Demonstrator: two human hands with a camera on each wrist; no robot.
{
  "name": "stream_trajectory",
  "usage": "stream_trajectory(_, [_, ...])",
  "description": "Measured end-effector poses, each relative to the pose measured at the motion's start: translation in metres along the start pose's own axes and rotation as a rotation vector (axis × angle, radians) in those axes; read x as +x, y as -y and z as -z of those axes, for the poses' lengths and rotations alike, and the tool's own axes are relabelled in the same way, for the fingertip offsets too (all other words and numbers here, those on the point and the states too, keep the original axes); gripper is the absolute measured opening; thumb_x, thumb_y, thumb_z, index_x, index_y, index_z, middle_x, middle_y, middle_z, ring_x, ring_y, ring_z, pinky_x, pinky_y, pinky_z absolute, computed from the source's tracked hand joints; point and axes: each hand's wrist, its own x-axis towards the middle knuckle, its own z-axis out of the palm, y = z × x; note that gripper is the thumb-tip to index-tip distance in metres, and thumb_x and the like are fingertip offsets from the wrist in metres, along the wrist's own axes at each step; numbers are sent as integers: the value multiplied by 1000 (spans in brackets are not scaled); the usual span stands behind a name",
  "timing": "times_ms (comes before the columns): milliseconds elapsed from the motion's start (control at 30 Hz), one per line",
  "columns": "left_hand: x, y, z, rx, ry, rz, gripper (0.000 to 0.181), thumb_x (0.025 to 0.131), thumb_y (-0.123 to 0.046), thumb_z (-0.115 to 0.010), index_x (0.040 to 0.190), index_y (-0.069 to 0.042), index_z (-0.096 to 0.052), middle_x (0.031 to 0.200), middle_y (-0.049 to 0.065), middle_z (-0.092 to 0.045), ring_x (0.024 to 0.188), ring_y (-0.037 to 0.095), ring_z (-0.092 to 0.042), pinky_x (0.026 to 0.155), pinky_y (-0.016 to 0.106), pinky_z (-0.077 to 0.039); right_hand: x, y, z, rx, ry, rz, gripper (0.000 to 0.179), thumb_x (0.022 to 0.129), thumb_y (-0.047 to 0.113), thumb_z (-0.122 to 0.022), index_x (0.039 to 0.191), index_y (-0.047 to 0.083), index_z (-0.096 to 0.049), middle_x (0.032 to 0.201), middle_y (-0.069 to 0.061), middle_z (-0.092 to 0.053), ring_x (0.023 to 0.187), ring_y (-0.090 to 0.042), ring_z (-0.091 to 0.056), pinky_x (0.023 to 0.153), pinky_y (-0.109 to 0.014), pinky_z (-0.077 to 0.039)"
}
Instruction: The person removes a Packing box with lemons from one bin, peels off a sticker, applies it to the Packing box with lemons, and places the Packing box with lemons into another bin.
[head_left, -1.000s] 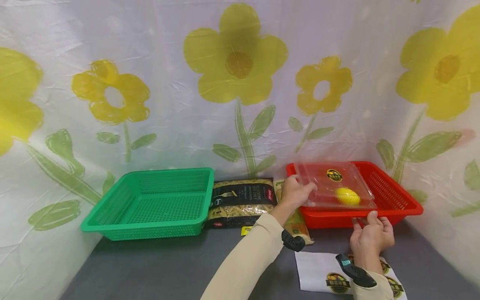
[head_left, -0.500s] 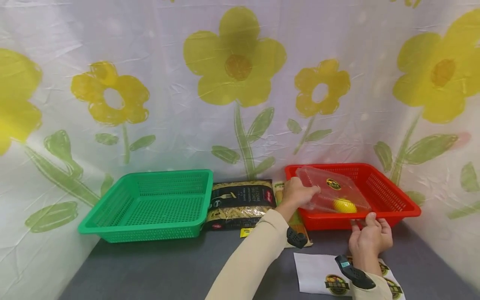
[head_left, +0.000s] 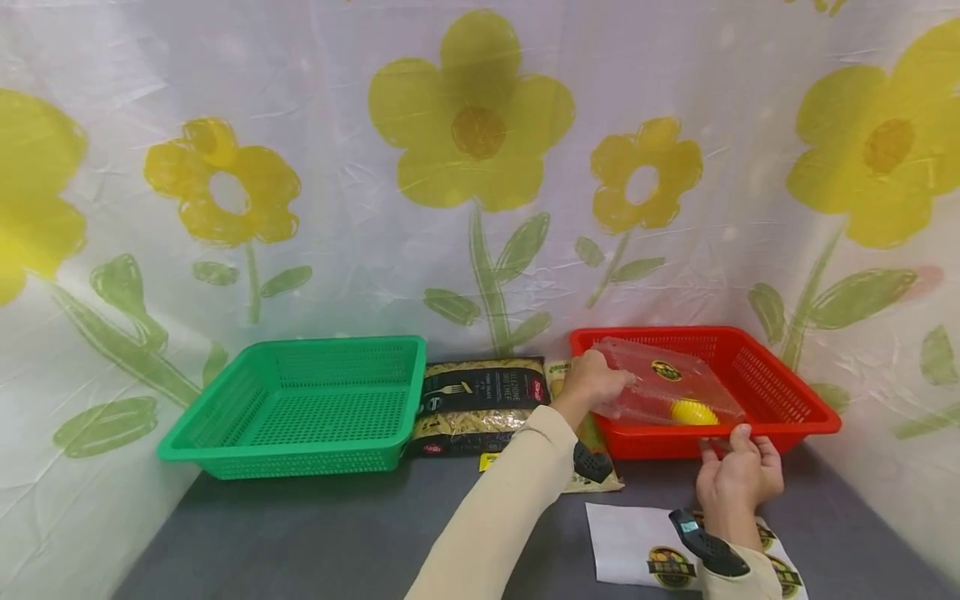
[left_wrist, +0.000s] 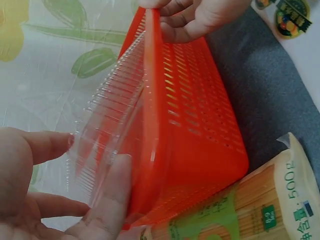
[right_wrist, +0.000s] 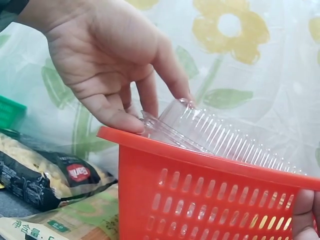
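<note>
My left hand (head_left: 596, 383) grips the left end of a clear plastic clamshell box (head_left: 648, 367) with a round label. The box lies tilted within the red basket (head_left: 795, 429), its left end higher, at rim level. A yellow lemon-like thing (head_left: 693, 412) shows through the clear plastic; whether it is inside the box or under it I cannot tell. With thumb and fingers my right hand (head_left: 738, 475) pinches the basket's front rim. In the left wrist view, thumb and fingers of the left hand (left_wrist: 65, 200) span the ribbed end of the box (left_wrist: 107, 120).
A green basket (head_left: 292, 458) stands on the left. Between the baskets lie a black pasta bag (head_left: 480, 408), a pack of noodles (left_wrist: 250, 200) and a small yellow packet (head_left: 488, 461). White paper with round labels (head_left: 630, 542) lies at the front right of the dark table.
The box has gone from nearly flat across the basket's rim to tilted and lower inside it, and my left hand moved with it. My right hand stays on the rim.
</note>
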Motion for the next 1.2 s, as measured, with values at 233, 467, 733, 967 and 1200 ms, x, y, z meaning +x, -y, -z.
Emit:
stream_trajectory(233, [-3,3,11,-16,38,14,28,91,-24,-75,104,-3,-62,85,8,-62,55,29,-68,54,39,-60,-2,-5,0,-6,0,-9,56,80,33,-82,126,17,-55,135,1,-53,128,-21,-51,79,-34,-59])
stream_trajectory(467, [-12,12,37,66,3,-76,23,95,-24,-63,84,-6,-56,71,5,-55,50,28,-62,59,42,-61,-8,-5,-2,15,-3,-48,46,84,28,-79,122,16,-55,135,0,-53,117,-21,-54,79,-32,-61])
stream_trajectory(733, [-32,28,76,-16,-57,-176,43,97,-24,-59,137,-10,-59,95,5,-66,63,23,-60,53,38,-58,-11,4,-10,85,-13,-123,39,89,22,-76,119,18,-52,133,-2,-56,100,-20,-56,81,-32,-58])
stream_trajectory(967, [-58,77,93,-83,-135,-260,27,96,-19,-61,122,-14,-65,105,3,-62,64,16,-58,54,35,-56,-10,9,-13,47,-92,-133,42,91,20,-75,119,25,-44,124,3,-53,91,-18,-54,74,-27,-56])
stream_trajectory(1200, [-85,133,109,-132,-264,-361,20,89,-13,-67,109,-12,-69,92,4,-61,58,13,-56,53,31,-52,-13,11,-14,-26,-198,-57,31,95,4,-61,109,24,-42,103,1,-51,51,-17,-43,46,-22,-46])
